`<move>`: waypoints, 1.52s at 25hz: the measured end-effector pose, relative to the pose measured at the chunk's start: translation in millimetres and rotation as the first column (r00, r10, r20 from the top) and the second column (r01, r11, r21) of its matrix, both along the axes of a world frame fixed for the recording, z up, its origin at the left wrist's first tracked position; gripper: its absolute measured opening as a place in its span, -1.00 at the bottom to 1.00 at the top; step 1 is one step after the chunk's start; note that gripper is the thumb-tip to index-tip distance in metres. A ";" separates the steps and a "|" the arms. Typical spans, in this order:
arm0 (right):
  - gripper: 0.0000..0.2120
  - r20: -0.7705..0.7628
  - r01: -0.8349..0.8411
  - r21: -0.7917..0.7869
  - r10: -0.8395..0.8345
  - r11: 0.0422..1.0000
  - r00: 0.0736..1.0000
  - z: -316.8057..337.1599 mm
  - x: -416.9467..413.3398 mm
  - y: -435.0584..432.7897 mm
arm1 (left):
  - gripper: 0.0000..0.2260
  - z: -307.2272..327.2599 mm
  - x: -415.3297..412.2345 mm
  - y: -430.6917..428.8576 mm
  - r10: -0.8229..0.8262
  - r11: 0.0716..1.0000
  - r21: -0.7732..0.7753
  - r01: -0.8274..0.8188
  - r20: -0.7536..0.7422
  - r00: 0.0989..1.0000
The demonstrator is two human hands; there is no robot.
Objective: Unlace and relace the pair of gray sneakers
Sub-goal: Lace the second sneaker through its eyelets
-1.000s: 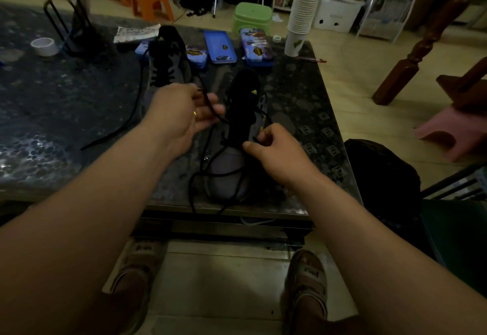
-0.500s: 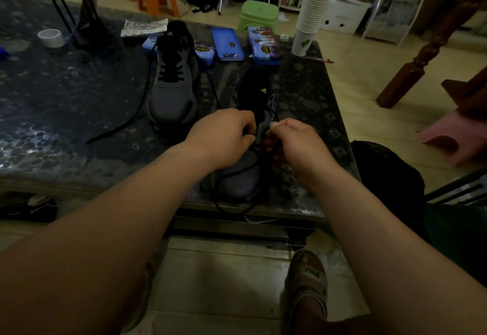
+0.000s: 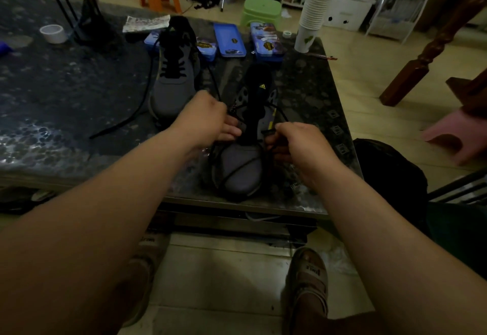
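**While Both Hands Work the Lace**

While the near gray sneaker (image 3: 246, 180) stands at the front edge of the surface (image 3: 66, 102), the left hand (image 3: 208, 121) and right hand (image 3: 297, 145) flank it, each grip closed on its black lace (image 3: 241, 167). The second sneaker (image 3: 174, 84) stands beyond it, to the left.

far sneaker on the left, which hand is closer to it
Left. The left hand is just right of the toe of the far sneaker; the right hand is across the near sneaker, farther off.
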State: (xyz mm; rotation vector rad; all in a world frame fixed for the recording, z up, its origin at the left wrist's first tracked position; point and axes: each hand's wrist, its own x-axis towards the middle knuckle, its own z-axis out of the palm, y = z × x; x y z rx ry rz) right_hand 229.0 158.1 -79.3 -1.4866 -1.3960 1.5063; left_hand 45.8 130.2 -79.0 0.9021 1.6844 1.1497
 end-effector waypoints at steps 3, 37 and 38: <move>-0.79 -0.101 0.030 -0.128 -0.043 0.991 0.994 3.1 -0.8 -1.8 | -0.75 1.5 0.7 -4.5 0.183 0.980 -0.032 -0.198 0.544 0.819; -0.67 0.446 -0.272 0.282 0.125 0.920 0.886 -10.0 -11.9 -13.7 | -0.83 6.0 -12.6 -19.3 0.210 0.966 -0.045 -0.255 0.711 0.671; -0.68 0.445 -0.275 0.269 0.135 0.923 0.886 -9.3 -11.0 -13.1 | -0.82 4.3 -12.8 -19.0 0.196 0.969 -0.017 -0.245 0.654 0.731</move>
